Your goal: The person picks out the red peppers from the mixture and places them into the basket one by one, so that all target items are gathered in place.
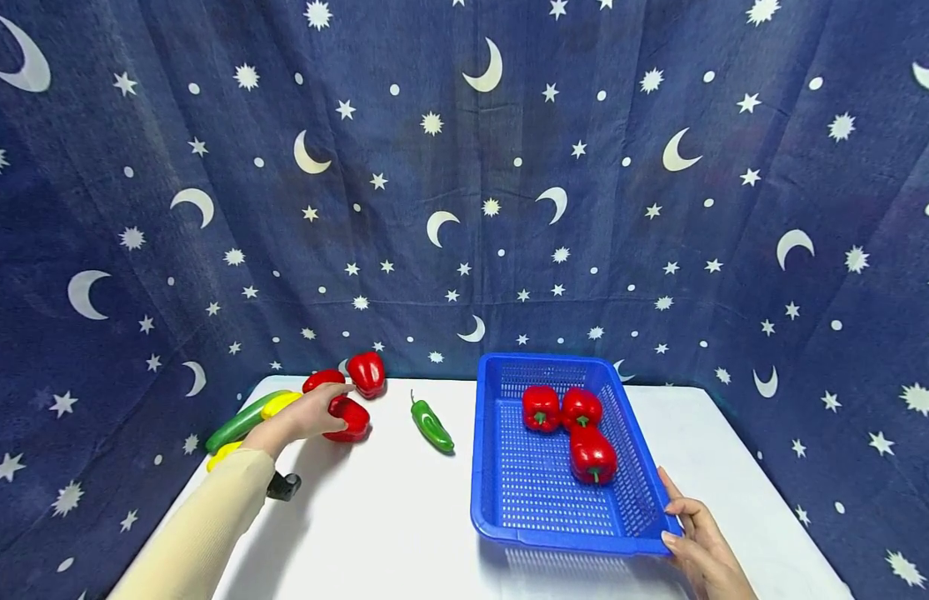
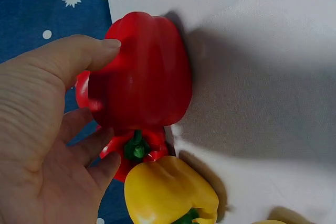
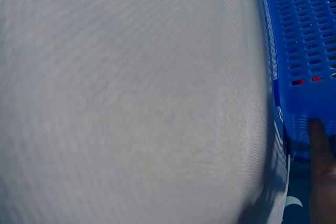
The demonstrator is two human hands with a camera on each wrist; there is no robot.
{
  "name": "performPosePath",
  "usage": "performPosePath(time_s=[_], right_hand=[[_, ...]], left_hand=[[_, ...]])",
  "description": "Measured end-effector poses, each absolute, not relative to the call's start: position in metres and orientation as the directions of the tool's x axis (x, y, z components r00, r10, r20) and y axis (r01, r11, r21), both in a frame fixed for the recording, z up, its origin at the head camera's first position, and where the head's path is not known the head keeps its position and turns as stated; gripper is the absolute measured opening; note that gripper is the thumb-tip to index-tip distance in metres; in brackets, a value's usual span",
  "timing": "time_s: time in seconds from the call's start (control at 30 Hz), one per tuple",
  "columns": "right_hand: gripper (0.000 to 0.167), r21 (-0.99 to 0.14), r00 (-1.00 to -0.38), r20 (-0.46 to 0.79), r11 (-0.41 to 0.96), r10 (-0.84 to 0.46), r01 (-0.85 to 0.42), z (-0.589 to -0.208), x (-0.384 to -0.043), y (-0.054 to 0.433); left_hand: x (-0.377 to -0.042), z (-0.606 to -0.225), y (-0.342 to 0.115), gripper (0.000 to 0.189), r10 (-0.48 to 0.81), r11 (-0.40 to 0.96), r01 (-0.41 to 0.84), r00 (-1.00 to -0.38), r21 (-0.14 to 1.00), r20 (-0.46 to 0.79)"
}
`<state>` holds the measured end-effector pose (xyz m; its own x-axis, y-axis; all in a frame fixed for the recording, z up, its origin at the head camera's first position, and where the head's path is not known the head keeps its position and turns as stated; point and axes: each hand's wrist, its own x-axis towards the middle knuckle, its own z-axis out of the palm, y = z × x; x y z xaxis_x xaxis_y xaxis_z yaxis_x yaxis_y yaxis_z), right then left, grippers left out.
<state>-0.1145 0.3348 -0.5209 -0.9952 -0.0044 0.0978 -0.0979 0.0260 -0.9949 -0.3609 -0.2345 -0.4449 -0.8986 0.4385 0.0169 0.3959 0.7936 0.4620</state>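
My left hand (image 1: 314, 414) reaches over a red bell pepper (image 1: 352, 421) at the table's left. In the left wrist view the thumb lies across this pepper (image 2: 149, 72), while the other fingers spread loosely beside it; firm contact cannot be told. Close by are two more red bell peppers (image 1: 367, 374) and a yellow bell pepper (image 2: 168, 190). At the right, my right hand (image 1: 704, 542) grips the near right corner of a blue plastic basket (image 1: 482, 467), with a finger against its outer wall in the right wrist view. Three red bell peppers (image 1: 593, 457) lie inside the basket.
A green chili pepper (image 1: 432, 427) lies between the left group and the basket. A long green vegetable (image 1: 242, 423) and yellow peppers (image 1: 222, 455) sit at the left edge of the white table (image 1: 389, 533). A blue star-patterned curtain (image 1: 404, 167) stands behind.
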Motion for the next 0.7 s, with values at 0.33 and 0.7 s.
performPosePath(time_s=[0.33, 0.7], right_hand=[[0.031, -0.997, -0.998, 0.068, 0.028, 0.007, -0.067, -0.5205, -0.1139, 0.3366], [0.03, -0.994, -0.996, 0.092, 0.057, -0.005, -0.092, -0.5208, -0.1142, 0.337]], left_hand=[[-0.3651, -0.4454, -0.2316, 0.058, 0.459, 0.8, 0.408, -0.889, 0.44, -0.011], [-0.3637, -0.4451, -0.232, 0.045, 0.463, 0.805, 0.421, -0.886, 0.419, 0.0]])
